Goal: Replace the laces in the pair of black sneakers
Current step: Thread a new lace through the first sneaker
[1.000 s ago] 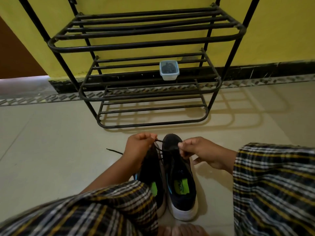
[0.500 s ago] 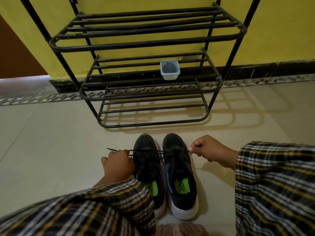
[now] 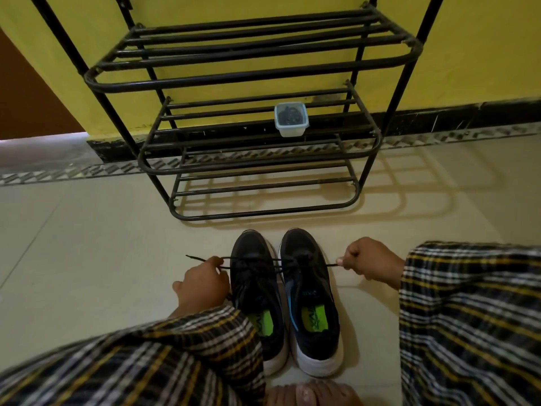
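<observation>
Two black sneakers with white soles and green insole labels stand side by side on the floor, toes pointing away: the left sneaker (image 3: 254,288) and the right sneaker (image 3: 310,291). A black lace (image 3: 281,263) runs through the right sneaker's eyelets and stretches sideways across both shoes. My left hand (image 3: 203,284) pinches one end of it left of the shoes, with the tip sticking out further left. The other end is pinched by my right hand (image 3: 367,263), right of the shoes. Both halves are pulled taut.
A black metal shoe rack (image 3: 248,77) stands against the yellow wall just beyond the sneakers. A small clear plastic container (image 3: 291,120) holding dark laces sits on its middle shelf. My checked-trousered knees frame the shoes, and my toes (image 3: 310,394) show at the bottom edge.
My hands have moved apart from above the right sneaker's toe to either side of the pair, drawing the lace out sideways until it is taut.
</observation>
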`<state>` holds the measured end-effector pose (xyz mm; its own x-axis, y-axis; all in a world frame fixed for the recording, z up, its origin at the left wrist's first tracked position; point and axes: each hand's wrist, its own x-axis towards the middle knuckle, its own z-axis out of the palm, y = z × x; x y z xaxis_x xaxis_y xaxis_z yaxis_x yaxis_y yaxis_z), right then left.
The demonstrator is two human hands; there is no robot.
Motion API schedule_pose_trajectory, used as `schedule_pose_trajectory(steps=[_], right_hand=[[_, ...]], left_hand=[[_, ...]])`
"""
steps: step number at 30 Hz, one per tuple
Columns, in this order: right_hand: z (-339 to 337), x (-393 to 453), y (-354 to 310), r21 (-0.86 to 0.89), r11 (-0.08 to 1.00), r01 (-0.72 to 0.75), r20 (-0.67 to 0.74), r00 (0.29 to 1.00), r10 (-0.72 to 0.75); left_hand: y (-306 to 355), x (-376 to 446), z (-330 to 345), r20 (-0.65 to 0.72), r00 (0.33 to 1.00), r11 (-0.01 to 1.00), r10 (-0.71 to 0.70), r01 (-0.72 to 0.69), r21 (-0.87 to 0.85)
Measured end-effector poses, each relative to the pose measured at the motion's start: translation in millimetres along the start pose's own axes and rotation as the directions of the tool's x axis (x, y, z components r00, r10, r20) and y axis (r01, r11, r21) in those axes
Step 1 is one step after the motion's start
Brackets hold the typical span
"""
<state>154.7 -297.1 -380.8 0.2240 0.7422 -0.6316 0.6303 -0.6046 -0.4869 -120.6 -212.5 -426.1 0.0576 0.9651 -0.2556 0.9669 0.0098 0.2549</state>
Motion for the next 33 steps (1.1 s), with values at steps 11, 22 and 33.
schedule_pose_trajectory(steps=[11,22,33], right_hand=[[18,-9,-38,0.364,0.819,0.444,-0.244,0.894,-0.376],[25,3,-40,0.187,0.93,0.318,-0.093,0.948,-0.305],[40,2,-30,-0.407,0.899,0.161,0.082,0.987,-0.14]], left_hand=[[62,-21,-16,-0.04,0.837,0.706,0.546,-0.485,-0.516],[56,-18,-10,0.066,0.845,0.597,0.531,-0.318,-0.736],[51,-15,4,0.109,0.892,0.7,0.439,-0.263,-0.664]])
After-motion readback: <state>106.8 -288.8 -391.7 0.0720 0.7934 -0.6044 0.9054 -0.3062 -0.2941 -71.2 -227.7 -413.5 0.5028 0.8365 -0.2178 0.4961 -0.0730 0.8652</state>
